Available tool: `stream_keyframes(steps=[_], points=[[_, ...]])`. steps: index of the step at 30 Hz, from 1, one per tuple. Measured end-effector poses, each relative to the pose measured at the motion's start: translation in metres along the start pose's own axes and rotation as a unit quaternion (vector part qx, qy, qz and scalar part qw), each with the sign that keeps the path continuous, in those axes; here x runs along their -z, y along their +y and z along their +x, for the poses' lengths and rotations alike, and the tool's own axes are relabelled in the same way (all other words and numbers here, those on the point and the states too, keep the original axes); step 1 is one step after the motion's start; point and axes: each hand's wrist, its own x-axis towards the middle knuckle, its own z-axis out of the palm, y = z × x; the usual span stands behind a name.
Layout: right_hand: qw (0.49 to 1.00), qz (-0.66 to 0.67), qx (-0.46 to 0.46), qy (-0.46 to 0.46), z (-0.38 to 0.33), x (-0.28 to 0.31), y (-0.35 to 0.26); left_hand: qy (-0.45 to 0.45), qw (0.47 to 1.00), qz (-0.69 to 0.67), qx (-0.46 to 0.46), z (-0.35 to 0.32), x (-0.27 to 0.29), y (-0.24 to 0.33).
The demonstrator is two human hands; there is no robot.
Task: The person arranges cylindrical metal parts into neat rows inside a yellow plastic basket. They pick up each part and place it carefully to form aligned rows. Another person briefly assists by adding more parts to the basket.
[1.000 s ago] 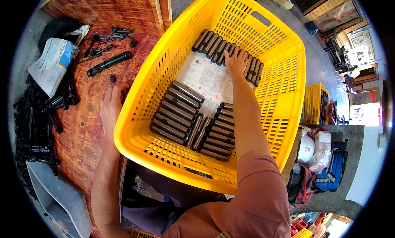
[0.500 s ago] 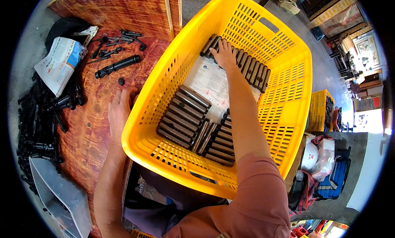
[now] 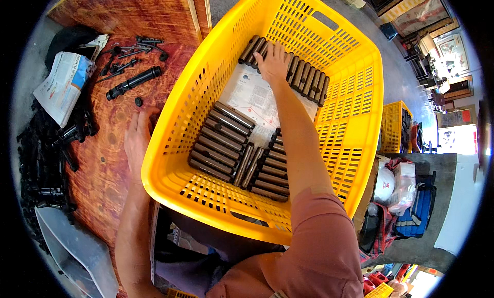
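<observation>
Rows lined up in the yellow slotted plastic crate!

Nearest, the left hand lies by the right edge of the glossy red-brown wooden tabletop, just beside the crate; its fingers are partly hidden, so I can't tell whether they press anything. At the crate's near end sit dark grey-brown metal tubes, two side groups with a pair lying lengthwise between. Beyond them, printed white paper on the crate's floor, then another tube row along the far end, and here's the action: the right hand, its grip spread over that row's left half, no pinch visible! Looks like evening up the row; the next move seems to call for light, level fingertip pressure.
</observation>
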Motion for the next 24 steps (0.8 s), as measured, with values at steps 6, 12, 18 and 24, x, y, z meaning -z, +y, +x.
stream_keyframes(steps=[6, 12, 18, 24], points=[[0.992, -0.057, -0.112, -0.012, -0.019, 0.014, 0.041, 0.001, 1.000, 0.009, -0.023, 0.000, -0.001, -0.005], [0.994, -0.041, -0.102, 0.002, -0.025, -0.001, 0.063, -0.012, 1.000, 0.004, 0.002, 0.001, -0.001, -0.002], [0.992, -0.037, -0.123, 0.001, -0.025, 0.003, 0.053, -0.020, 1.000, 0.011, 0.016, 0.000, 0.001, -0.002], [0.996, -0.039, 0.081, -0.016, -0.013, 0.020, 0.005, -0.014, 0.999, 0.031, 0.000, 0.000, 0.001, -0.007]])
